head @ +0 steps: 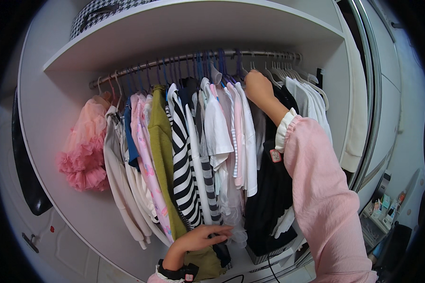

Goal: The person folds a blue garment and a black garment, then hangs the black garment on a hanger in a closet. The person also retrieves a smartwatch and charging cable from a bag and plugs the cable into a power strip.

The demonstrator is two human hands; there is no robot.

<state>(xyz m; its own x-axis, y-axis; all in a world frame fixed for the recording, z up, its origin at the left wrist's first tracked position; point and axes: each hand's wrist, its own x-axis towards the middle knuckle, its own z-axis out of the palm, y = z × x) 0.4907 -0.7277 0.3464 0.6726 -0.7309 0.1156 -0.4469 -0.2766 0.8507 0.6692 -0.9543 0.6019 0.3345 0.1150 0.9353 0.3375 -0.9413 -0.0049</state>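
Clothes on hangers fill a metal closet rod point(230, 53). My right hand point(258, 88) is raised just under the rod, its fingers curled at the tops of the hangers, between a white garment point(248, 141) and black clothing point(269, 184). What its fingers hold, if anything, is hidden. Low in front of the clothes, my left hand point(207, 236) has its fingers extended, near a sheer ruffled garment point(236, 226) and an olive-green garment point(163, 141). A black-and-white striped top point(184, 166) hangs above it. White tops point(310, 102) hang on pale hangers at the right.
A shelf point(198, 10) spans above the rod, with a houndstooth bag point(95, 17) on it. Pink tulle clothing point(86, 148) hangs far left. A box point(269, 253) sits below the black clothing. Sliding-door rails point(372, 99) and a small cart point(377, 215) stand right.
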